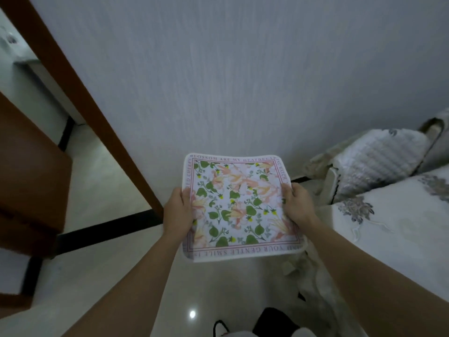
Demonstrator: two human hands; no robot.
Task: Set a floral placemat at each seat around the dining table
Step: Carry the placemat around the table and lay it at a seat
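Note:
A square floral placemat (239,207) with green leaves, pink flowers and a lettered pink border is held flat in the air in front of me, above the pale floor. My left hand (178,210) grips its left edge, thumb on top. Its right edge is gripped by my right hand (297,203), thumb also on the printed face. No dining table is in view.
A grey wall (230,69) stands straight ahead. A brown wooden door frame (80,98) and brown furniture (29,171) lie to the left. On the right sits a sofa with an embroidered white cover (401,227) and a cushion (374,161). Glossy floor tiles (102,181) run below.

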